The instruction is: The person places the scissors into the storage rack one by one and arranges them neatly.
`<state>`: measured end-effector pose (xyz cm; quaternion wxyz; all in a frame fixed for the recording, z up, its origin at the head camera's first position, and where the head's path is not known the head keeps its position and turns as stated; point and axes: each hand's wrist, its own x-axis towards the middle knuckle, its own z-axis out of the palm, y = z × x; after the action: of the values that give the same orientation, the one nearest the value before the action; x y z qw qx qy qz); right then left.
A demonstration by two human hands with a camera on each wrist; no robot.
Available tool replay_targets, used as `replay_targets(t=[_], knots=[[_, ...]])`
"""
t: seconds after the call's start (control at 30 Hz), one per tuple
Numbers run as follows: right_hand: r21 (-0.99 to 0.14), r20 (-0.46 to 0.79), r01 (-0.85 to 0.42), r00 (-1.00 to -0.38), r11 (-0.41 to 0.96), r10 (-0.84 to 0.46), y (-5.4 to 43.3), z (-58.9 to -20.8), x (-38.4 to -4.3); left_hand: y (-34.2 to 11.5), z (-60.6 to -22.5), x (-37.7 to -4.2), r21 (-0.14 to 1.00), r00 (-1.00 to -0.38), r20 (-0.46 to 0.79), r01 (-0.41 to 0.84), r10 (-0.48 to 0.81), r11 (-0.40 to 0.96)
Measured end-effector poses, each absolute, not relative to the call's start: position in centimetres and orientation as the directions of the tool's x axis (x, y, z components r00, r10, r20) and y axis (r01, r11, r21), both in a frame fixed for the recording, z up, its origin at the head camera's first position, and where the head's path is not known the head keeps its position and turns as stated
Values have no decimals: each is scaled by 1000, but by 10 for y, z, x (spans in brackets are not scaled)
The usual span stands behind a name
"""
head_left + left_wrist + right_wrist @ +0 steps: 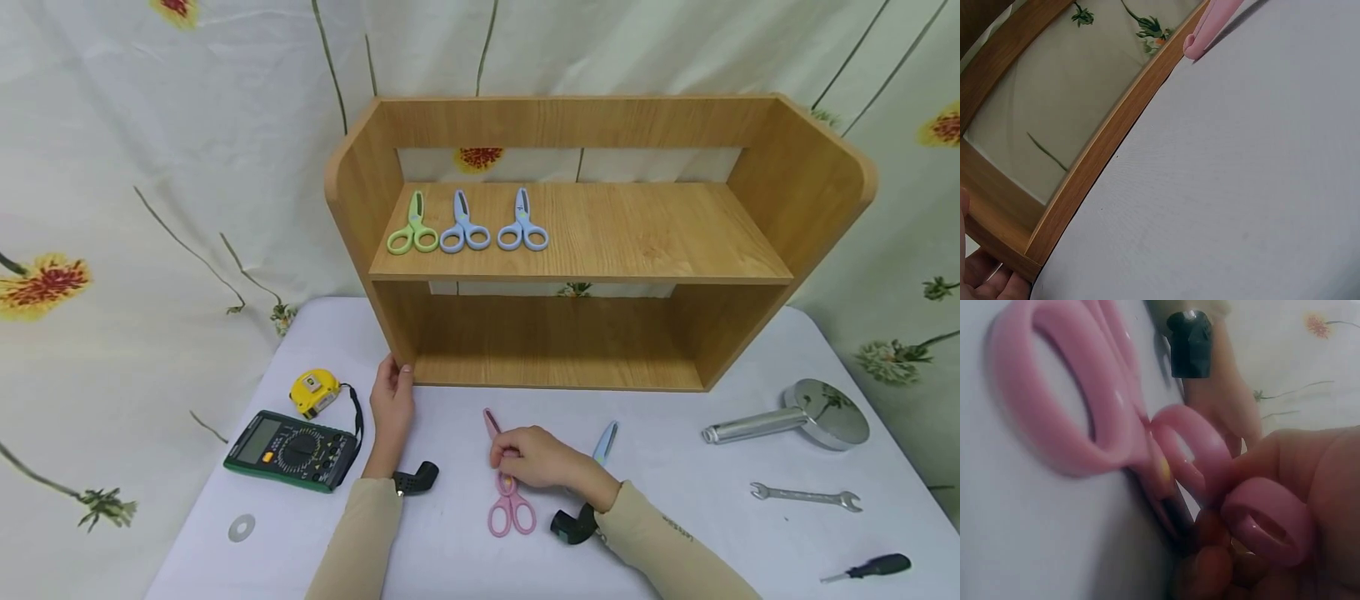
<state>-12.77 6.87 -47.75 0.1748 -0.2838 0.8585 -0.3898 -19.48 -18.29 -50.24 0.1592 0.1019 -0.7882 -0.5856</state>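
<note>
Left hand (392, 404) extended, right hand (537, 457) seemingly pinching

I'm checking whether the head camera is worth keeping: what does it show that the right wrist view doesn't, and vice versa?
Only the head view: the shelf, green scissors, three blue scissors, multimeter, tape measure, washer, shower head, wrench and screwdriver.

Only the right wrist view: the held pink scissors with both loops plain to see; in the head view the right hand mostly hides them.

Both: the two hands, the left hand included, the other pink scissors, the table and the flowered cloth.
</note>
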Motion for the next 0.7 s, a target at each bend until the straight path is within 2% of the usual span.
replay_targets(t=[0.2,0.5,0.7], knots=[[-779,-107,-345,-750,523,-653,71,-476,-129,-182,-503,-194,955,-930,127,20,-346,297],[-821,-135,-273,-760,501,-635,71,-475,-131,-182,-501,-194,951,-930,123,11,-345,308],[-856,-113,-263,-746,445,-657,75,-472,-134,-182,-504,-194,951,-931,118,6,-345,308]])
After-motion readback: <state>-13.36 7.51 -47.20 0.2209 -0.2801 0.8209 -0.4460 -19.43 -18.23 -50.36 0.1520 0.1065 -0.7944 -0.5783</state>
